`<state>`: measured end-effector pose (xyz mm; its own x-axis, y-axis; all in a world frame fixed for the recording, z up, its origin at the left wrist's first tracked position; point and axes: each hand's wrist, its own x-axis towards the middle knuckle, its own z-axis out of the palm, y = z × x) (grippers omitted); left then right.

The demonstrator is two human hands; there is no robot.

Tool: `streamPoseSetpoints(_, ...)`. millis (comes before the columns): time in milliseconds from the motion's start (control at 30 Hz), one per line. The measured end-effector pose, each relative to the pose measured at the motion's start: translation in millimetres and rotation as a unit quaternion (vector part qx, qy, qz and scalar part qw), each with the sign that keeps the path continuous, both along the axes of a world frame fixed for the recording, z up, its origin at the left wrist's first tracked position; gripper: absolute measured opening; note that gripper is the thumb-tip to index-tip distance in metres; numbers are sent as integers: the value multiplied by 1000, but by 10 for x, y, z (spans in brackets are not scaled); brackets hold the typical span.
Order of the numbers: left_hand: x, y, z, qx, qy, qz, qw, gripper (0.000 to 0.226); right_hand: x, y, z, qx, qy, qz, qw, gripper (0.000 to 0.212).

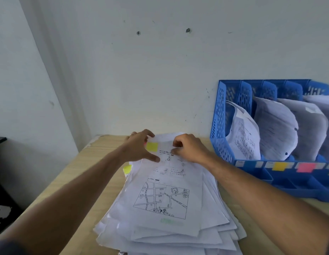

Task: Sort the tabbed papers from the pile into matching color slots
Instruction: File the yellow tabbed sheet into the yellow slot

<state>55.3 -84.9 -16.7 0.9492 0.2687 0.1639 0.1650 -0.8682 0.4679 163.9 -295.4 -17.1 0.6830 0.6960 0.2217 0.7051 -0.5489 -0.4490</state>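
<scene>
Bare white wall backs the wooden surface [104,155], and the pile [169,208] sits near its middle, running toward the front edge so I can reach the sheets' far ends. My left hand [139,146] is spread, thumb pressing the top sheet [167,196] near its far left corner and the other fingers [150,134] curled over its far edge, just beside the yellow tab [152,146]; held this way the tab stays uncovered and I can read its colour. My right hand [187,148] has its fingers bunched on the same end, seemingly pinching or peeling the sheet free of those below. Another yellow-green tab [127,169] pokes from the pile's left side. At the surface's right edge stands the blue rack [220,115], papers already leaning in its slots, with yellow [278,166] and pink [306,167] labels along its front. I judge this sheet belongs in the yellow slot.
</scene>
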Motion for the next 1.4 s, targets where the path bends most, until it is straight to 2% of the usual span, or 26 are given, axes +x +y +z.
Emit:
streamPoseSetpoints(67,-26,34,68,-40,0,-8,999,77,3,-51,81,17,6,2,1000,12)
streamPoseSetpoints(200,-21,40,155,-86,-116,2,990,32,-30,-170,284,47,11,3,999,13)
streamPoseSetpoints(233,-12,19,202,-99,-137,-4,986,28,-45,-223,353,49,5,-2,999,14)
streamPoseSetpoints(333,23,-46,379,-159,-183,-19,970,26,-143,-408,572,29,-54,-26,998,30)
streamPoseSetpoints(400,68,-131,547,-195,-211,-13,958,19,-212,-573,724,53,-56,-46,996,32)
streamPoseSetpoints(500,167,-318,786,-280,-258,-13,925,13,-229,-802,864,170,-4,-61,983,32)
streamPoseSetpoints(567,273,-470,924,-326,-278,-11,903,9,-226,-972,927,265,64,-63,960,42)
streamPoseSetpoints(633,381,-639,1054,-364,-292,-15,884,10,-260,-1164,981,339,141,-43,929,43)
streamPoseSetpoints(733,547,-895,1212,-415,-298,-37,859,10,-219,-1461,998,355,200,-25,913,35)
streamPoseSetpoints(833,689,-1170,1331,-455,-287,-52,842,4,-148,-1688,988,343,204,-31,916,30)
streamPoseSetpoints(900,733,-1397,1431,-481,-273,-72,830,13,-119,-1861,1014,358,187,-60,913,29)
streamPoseSetpoints(1000,790,-1675,1578,-460,-244,-130,844,26,-83,-2169,1064,380,152,-115,905,25)
streamPoseSetpoints(1100,810,-1964,1720,-396,-220,-205,867,29,9,-2531,1046,392,114,-185,894,13)
streamPoseSetpoints(1267,986,-2645,1878,-261,-137,-316,902,41,156,-3164,971,451,131,-254,845,16)
streamPoseSetpoints(1400,1168,-3184,1906,-142,-77,-386,908,26,285,-3585,871,454,126,-307,827,13)
